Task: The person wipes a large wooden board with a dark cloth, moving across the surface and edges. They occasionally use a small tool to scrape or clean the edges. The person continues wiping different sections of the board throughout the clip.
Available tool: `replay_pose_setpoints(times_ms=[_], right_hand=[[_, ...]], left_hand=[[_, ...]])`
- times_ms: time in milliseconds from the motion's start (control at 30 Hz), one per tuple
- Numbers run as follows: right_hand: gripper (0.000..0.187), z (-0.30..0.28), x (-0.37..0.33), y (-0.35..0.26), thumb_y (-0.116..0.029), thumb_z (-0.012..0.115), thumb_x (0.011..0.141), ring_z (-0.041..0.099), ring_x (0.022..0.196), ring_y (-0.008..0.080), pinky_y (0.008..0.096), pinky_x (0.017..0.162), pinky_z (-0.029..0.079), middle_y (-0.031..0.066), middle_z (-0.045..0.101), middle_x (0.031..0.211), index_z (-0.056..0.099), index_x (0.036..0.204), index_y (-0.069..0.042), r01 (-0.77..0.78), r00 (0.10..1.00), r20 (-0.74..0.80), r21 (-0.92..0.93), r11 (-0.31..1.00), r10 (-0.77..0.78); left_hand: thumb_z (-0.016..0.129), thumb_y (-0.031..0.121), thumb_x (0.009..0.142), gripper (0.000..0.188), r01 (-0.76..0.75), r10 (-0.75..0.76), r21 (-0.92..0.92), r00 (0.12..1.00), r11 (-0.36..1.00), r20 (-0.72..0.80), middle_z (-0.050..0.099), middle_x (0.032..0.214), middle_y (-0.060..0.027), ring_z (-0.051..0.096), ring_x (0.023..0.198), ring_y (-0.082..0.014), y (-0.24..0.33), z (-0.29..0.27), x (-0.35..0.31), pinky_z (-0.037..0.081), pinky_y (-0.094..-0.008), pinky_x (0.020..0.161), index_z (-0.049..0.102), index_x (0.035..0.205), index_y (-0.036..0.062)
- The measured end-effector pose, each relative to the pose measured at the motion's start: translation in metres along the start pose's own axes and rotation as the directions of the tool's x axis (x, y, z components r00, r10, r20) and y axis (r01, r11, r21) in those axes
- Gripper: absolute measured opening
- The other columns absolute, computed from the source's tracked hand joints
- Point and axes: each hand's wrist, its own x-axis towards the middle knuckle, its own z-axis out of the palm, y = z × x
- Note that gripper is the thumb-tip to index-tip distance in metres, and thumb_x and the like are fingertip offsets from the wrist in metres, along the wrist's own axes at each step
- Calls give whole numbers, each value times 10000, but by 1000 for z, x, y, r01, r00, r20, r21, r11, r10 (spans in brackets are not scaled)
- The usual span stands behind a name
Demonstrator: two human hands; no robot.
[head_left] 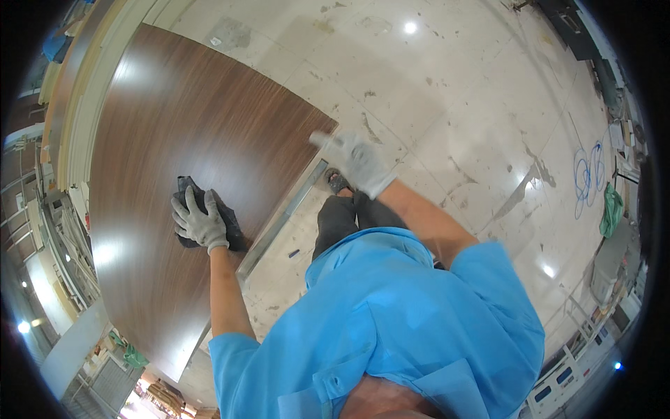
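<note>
A dark brown wood-grain panel (209,119) lies broad and glossy on my left. On it rests a bunched black cloth (230,222). My left hand (202,220), in a grey-white work glove, grips this cloth from above, its fingers bent over it and pressing it to the panel. My right hand (357,159), gloved the same way and blurred by motion, hovers near the panel's right corner. Its fingers reach out to the left, and nothing shows in them.
A metal strip (283,220) runs along the panel's near right edge. My sandaled foot (336,180) stands on the stained tile floor (447,105). Stacked boards (84,91) line the far left. A coiled blue hose (587,174) and green cloth (611,211) are at the right.
</note>
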Motion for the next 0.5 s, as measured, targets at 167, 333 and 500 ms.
replay_pose_setpoints(times_ms=[167,333,500], right_hand=[[630,8,-5,1,-18,564,864,656,894,300,393,798,564,120,641,1017,547,1439,-276,-64,996,-56,82,995,69],[539,8,-10,7,-56,546,916,668,915,302,385,802,570,122,668,1079,560,1427,-227,-78,997,35,215,973,72],[493,11,-13,-11,-92,522,956,675,886,316,389,767,573,119,691,1038,559,1423,-247,-134,981,-83,365,921,175]], left_hand=[[467,698,935,660,18,-10,-134,998,991,59,385,1588,-123,337,1449,-385,0,2,2,218,-646,1161,492,1467,308],[490,669,938,643,22,-15,-123,998,992,58,397,1581,-121,333,1452,-386,1,2,3,225,-630,1169,492,1467,303],[507,645,939,632,-53,61,-152,997,987,48,411,1571,-134,339,1448,-394,-10,5,5,227,-627,1170,498,1464,293]])
